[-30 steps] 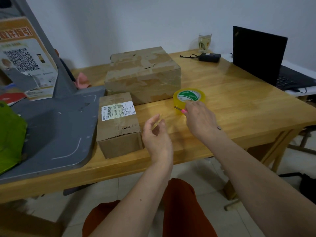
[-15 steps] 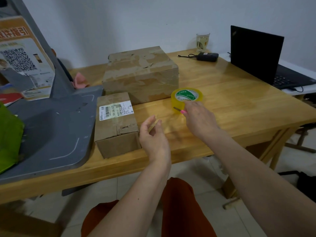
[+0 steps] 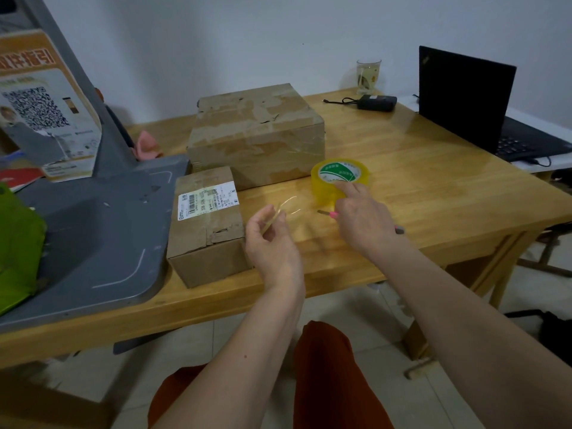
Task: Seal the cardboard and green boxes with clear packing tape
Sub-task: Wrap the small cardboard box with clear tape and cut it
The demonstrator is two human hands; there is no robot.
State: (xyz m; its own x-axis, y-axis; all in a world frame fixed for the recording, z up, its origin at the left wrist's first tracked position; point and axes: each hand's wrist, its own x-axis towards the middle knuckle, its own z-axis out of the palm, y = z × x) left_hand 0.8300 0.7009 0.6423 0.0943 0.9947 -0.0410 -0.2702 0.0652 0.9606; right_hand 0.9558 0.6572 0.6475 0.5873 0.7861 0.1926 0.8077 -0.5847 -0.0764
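The left hand (image 3: 272,239) pinches the free end of a clear tape strip (image 3: 286,209) between thumb and curled fingers, just right of the small labelled cardboard box (image 3: 207,224). The right hand (image 3: 362,218) grips a pink-handled cutter (image 3: 328,213), its forefinger resting on the yellowish packing tape roll (image 3: 339,178) lying flat on the wooden table (image 3: 433,187). The large cardboard box (image 3: 257,134) sits beyond both hands' fingertips, and the green box (image 3: 15,249) is far left of them.

Left hand (image 3: 272,239) pinches a strip of clear tape (image 3: 286,207) just beside small cardboard box (image 3: 207,224). Right hand (image 3: 362,215) holds a pink-handled cutter (image 3: 328,213), probably scissors, forefinger on tape roll (image 3: 340,178). Larger cardboard box (image 3: 257,134) behind, both on tabletop (image 3: 433,187). Green box (image 3: 18,249) at far left, laptop (image 3: 464,100) far right.
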